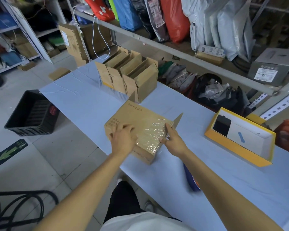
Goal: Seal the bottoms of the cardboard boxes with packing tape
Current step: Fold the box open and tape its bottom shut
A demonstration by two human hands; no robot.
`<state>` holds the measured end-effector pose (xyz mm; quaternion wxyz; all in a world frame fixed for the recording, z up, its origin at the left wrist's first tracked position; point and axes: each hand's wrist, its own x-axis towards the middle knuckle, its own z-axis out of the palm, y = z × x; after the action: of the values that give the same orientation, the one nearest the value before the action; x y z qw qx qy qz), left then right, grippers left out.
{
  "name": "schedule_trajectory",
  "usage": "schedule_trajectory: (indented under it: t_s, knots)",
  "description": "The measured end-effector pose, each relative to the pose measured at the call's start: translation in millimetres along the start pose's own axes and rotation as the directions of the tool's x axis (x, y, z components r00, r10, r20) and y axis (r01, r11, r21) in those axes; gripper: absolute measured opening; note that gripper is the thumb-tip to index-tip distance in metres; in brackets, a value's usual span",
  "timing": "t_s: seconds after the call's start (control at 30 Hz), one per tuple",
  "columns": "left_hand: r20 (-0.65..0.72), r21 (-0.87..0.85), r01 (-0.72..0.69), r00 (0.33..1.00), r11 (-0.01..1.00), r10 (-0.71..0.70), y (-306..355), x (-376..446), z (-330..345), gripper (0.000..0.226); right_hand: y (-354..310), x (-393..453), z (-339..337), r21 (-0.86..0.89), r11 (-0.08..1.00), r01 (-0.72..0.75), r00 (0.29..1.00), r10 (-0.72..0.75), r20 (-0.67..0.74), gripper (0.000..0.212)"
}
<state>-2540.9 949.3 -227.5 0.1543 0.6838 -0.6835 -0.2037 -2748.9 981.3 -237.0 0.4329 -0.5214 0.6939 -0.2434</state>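
A brown cardboard box (135, 117) lies bottom-up on the pale blue table (83, 104). A wide strip of clear packing tape (153, 133) shines across its right half. My left hand (123, 136) lies flat on the box top, fingers spread, pressing near the tape's left edge. My right hand (172, 139) touches the box's right edge with straight fingers, thumb against the taped corner. One flap (178, 121) sticks up beside that hand. A blue tape dispenser (191, 180) lies blurred on the table under my right forearm.
Several taped boxes (132, 75) stand in a row at the table's far end. A yellow tray (238, 139) with a black device and white paper sits to the right. A black crate (32, 114) is on the floor left. Shelves with bags rise behind.
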Motion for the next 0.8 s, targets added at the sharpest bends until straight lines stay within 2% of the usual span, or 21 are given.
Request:
schedule_trajectory:
  t_s: [0.17, 0.23, 0.27, 0.3, 0.37, 0.43, 0.53, 0.63, 0.73, 0.8]
  knots:
    - [0.133, 0.085, 0.126, 0.982, 0.988, -0.137, -31, 55, -20, 0.088, 2, 8, -9, 0.252, 0.963, -0.098, 0.995, 0.089, 0.048, 0.075]
    - [0.294, -0.092, 0.212, 0.939, 0.973, -0.177, -43, 71, -27, 0.108, -4, 7, -7, 0.321, 0.933, -0.161, 0.986, 0.138, 0.093, 0.086]
    - [0.378, -0.219, 0.243, 0.914, 0.945, -0.147, -49, 75, -31, 0.113, -7, 7, -4, 0.341, 0.921, -0.188, 0.98, 0.15, 0.134, 0.095]
    - [0.431, -0.31, 0.257, 0.896, 0.915, -0.105, -53, 77, -35, 0.113, -10, 7, 2, 0.35, 0.914, -0.205, 0.974, 0.156, 0.164, 0.103]
    - [0.44, -0.391, 0.238, 0.897, 0.889, -0.047, -66, 80, -42, 0.1, -19, 10, 15, 0.338, 0.923, -0.186, 0.978, 0.141, 0.155, 0.116]
    - [0.389, -0.453, 0.232, 0.92, 0.861, -0.044, -86, 85, -51, 0.08, -35, 17, 31, 0.322, 0.941, -0.106, 0.99, 0.07, 0.12, 0.121]
    - [0.277, -0.471, 0.228, 0.956, 0.852, -0.102, -127, 92, -82, 0.069, -76, 34, 61, 0.215, 0.976, 0.025, 0.994, -0.048, 0.102, 0.125]
    - [0.215, -0.535, 0.23, 0.968, 0.813, -0.132, -178, 108, -127, 0.055, -128, 56, 104, 0.197, 0.969, 0.148, 0.982, -0.168, 0.09, 0.125]
    - [0.168, -0.583, 0.215, 0.975, 0.783, -0.142, -225, 132, -182, 0.054, -183, 78, 148, 0.196, 0.954, 0.228, 0.966, -0.247, 0.073, 0.126]
    - [0.149, -0.588, 0.181, 0.982, 0.788, -0.115, -253, 149, -218, 0.063, -220, 93, 171, 0.168, 0.955, 0.244, 0.963, -0.259, 0.07, 0.128]
